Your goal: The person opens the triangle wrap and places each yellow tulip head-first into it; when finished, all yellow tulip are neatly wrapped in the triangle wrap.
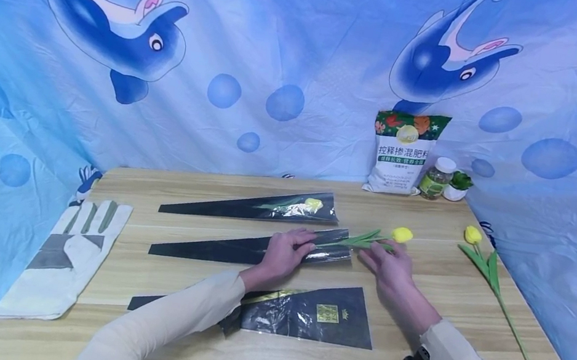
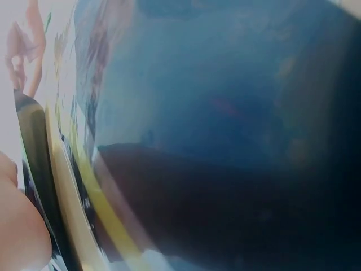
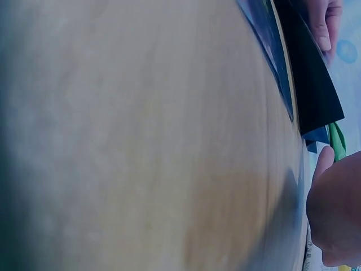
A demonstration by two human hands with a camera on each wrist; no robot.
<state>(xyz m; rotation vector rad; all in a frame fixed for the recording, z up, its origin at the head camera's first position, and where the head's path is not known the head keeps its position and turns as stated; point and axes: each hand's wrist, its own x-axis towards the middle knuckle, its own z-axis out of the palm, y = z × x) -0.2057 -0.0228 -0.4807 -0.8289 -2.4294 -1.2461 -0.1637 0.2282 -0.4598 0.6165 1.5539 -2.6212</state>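
Note:
A yellow tulip (image 1: 401,235) with green leaves lies lengthwise over the mouth of the middle black flower sleeve (image 1: 216,249), its stem end running inside. My right hand (image 1: 389,268) pinches the tulip just below its bloom. On the sleeve's upper side, my left hand (image 1: 285,255) pinches the film near its opening, beside the stem. Seen from the right wrist, the sleeve (image 3: 310,73) lifts somewhat off the table, with a green leaf (image 3: 337,141) at its end. Farther back, another sleeve (image 1: 217,208) contains a yellow tulip (image 1: 313,204). The nearest sleeve (image 1: 302,316) lies flat, partly under my left forearm.
A single yellow tulip (image 1: 496,286) lies along the table's right side. White-and-grey gloves (image 1: 69,259) rest at the left edge. At the back right stand a fertilizer bag (image 1: 400,159), a lidded jar (image 1: 436,180) and a small potted plant (image 1: 457,186).

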